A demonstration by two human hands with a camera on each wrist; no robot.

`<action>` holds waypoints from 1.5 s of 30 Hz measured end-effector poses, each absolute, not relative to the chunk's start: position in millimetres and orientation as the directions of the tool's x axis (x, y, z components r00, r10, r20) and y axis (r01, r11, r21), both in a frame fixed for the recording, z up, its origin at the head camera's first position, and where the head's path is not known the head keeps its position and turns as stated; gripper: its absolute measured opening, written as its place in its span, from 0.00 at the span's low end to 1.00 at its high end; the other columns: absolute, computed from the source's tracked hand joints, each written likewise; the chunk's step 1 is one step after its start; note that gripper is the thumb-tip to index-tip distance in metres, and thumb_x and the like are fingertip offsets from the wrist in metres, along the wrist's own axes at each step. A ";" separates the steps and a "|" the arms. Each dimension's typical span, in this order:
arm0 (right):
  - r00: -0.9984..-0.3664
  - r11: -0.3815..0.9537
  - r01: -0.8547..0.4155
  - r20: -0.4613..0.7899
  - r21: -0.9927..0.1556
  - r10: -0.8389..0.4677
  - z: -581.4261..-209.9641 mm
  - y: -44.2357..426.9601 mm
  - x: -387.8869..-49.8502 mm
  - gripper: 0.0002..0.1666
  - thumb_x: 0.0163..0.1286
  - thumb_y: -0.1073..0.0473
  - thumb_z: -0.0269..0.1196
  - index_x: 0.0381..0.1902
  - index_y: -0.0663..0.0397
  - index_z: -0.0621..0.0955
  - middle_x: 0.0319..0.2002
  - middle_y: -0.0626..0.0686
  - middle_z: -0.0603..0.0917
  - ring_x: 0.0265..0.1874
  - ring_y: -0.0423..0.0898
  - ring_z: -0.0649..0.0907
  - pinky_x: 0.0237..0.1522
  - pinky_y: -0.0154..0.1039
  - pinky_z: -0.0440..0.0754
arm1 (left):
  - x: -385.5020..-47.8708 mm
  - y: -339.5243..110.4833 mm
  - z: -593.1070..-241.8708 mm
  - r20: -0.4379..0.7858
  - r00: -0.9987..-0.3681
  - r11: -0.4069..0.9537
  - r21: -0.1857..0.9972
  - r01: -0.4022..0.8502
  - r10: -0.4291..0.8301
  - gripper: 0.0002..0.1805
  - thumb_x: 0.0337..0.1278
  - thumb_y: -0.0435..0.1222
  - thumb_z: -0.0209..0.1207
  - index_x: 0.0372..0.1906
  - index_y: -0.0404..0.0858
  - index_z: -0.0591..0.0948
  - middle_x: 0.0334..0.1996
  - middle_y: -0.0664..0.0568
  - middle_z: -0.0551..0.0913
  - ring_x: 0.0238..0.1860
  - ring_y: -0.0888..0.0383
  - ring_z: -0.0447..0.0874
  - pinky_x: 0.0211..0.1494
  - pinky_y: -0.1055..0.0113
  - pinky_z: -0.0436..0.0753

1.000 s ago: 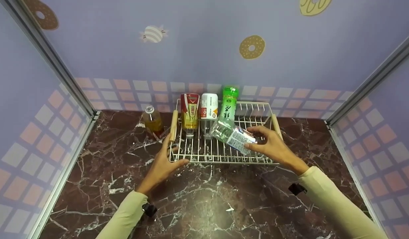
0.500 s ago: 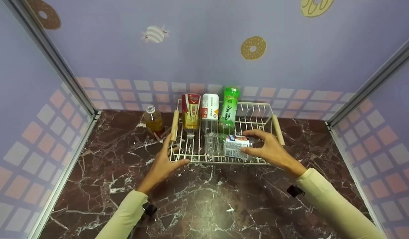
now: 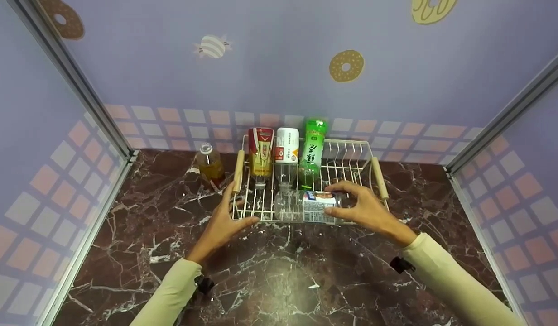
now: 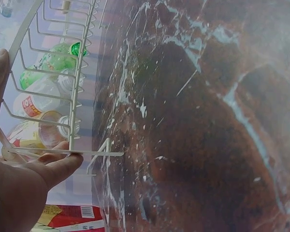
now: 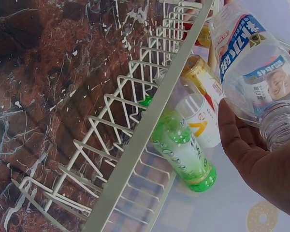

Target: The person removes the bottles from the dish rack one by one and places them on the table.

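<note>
A cream wire basket (image 3: 344, 170) with wooden handles holds three upside-down bottles: a red-and-yellow labelled bottle (image 3: 261, 154), a white-labelled clear bottle (image 3: 286, 147) and a green bottle (image 3: 313, 147). My left hand (image 3: 222, 217) grips the basket's front left corner, fingers by the handle and thumb along the front rail. Over the basket's front part, my right hand (image 3: 363, 206) pinches a clear plastic bottle (image 3: 290, 204) near its neck. This bottle lies sideways, base toward the left; its blue-and-white label and open threaded neck show in the right wrist view.
A bottle with amber liquid (image 3: 210, 165) stands on the dark marbled counter (image 3: 279, 271), left of the basket. Pale purple panels with tile and doughnut prints (image 3: 346, 65) enclose the back and both sides.
My right hand has turned the clear bottle from slanted to level and brought it slightly nearer, off the green bottle toward the basket's front. My left hand stays at the corner.
</note>
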State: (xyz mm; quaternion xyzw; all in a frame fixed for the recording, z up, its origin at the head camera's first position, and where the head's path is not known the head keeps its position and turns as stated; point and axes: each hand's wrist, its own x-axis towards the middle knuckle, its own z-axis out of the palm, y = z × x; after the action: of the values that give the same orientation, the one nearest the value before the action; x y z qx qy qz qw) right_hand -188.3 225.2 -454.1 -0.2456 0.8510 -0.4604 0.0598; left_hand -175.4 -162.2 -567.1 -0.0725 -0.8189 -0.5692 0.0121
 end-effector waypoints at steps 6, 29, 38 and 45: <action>-0.861 0.460 -0.392 0.142 -0.796 -0.488 -456.5 226.4 -183.2 0.32 0.68 0.55 0.80 0.65 0.60 0.85 0.62 0.57 0.87 0.61 0.57 0.86 0.70 0.64 0.81 | -176.7 -163.8 -566.3 0.097 -0.987 0.359 0.923 0.136 0.127 0.72 0.55 0.47 0.84 0.92 0.50 0.44 0.80 0.28 0.69 0.76 0.34 0.76 0.77 0.22 0.66; -0.803 0.400 -0.464 0.185 -0.790 -0.566 -447.5 219.9 -165.2 0.29 0.70 0.56 0.78 0.65 0.60 0.85 0.63 0.56 0.87 0.60 0.53 0.86 0.69 0.53 0.85 | -143.2 -167.0 -535.7 0.367 -0.922 0.519 0.768 0.375 0.123 0.55 0.63 0.41 0.78 0.86 0.29 0.59 0.88 0.35 0.55 0.86 0.33 0.55 0.85 0.29 0.58; -0.812 0.416 -0.445 0.162 -0.793 -0.561 -452.1 219.4 -160.0 0.31 0.70 0.54 0.79 0.66 0.59 0.84 0.63 0.53 0.88 0.63 0.55 0.85 0.73 0.66 0.79 | -127.1 -161.4 -518.4 0.398 -0.905 0.507 0.755 0.416 0.151 0.50 0.66 0.39 0.76 0.85 0.28 0.62 0.86 0.36 0.58 0.85 0.33 0.58 0.84 0.29 0.60; -0.811 0.411 -0.424 0.136 -0.807 -0.570 -453.5 216.9 -156.3 0.30 0.70 0.53 0.78 0.66 0.57 0.84 0.62 0.53 0.87 0.61 0.56 0.85 0.71 0.68 0.80 | -115.9 -152.8 -505.4 0.388 -0.897 0.509 0.739 0.441 0.213 0.51 0.66 0.41 0.76 0.85 0.31 0.61 0.86 0.35 0.59 0.85 0.34 0.58 0.83 0.29 0.60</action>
State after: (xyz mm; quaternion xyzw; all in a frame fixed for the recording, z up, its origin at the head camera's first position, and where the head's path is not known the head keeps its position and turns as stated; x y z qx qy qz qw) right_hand -156.3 216.9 -453.5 -0.2971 0.8361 -0.4541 0.0802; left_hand -115.9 -152.8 -505.4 -0.1902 -0.8596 -0.4576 0.1246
